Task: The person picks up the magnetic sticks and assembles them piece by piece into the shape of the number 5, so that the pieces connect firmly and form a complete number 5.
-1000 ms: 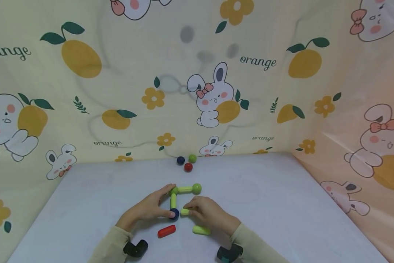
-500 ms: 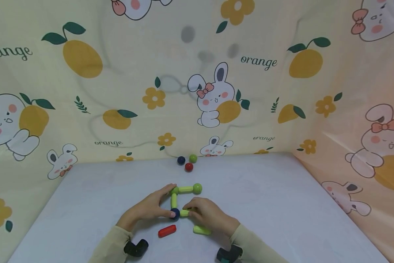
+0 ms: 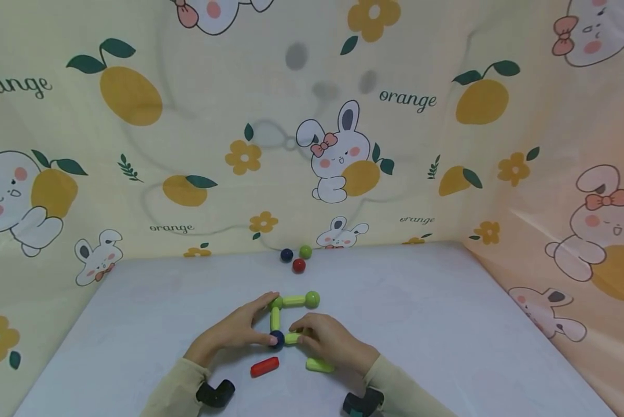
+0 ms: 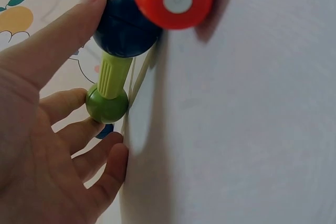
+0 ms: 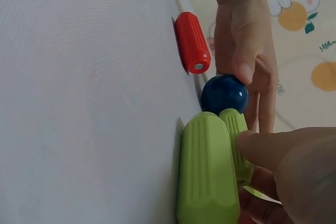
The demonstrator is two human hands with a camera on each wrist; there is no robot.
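My left hand point(image 3: 232, 328) holds a joined shape of toy building balls and rods, thumb on its dark blue ball point(image 4: 126, 27) and fingers against the corner green ball point(image 4: 106, 103). One light green rod point(image 3: 275, 319) links these two. Another rod point(image 3: 293, 301) runs right from the corner to a second green ball point(image 3: 312, 299). Between thumb and fingers my right hand point(image 3: 338, 343) pinches a green rod point(image 5: 237, 145), its end right at the blue ball. A loose green rod point(image 5: 207, 171) lies just below the right hand.
A red rod point(image 3: 264, 366) with a metal end lies in front of the left hand. At the back of the white table point(image 3: 421, 324) sit loose blue point(image 3: 286, 255), green point(image 3: 305, 251) and red point(image 3: 298, 265) balls. A patterned curtain point(image 3: 197, 145) hangs behind.
The right hand's green rod has moved left, closing the gap to the blue ball. Over the last half second both hands have stayed nearly still.
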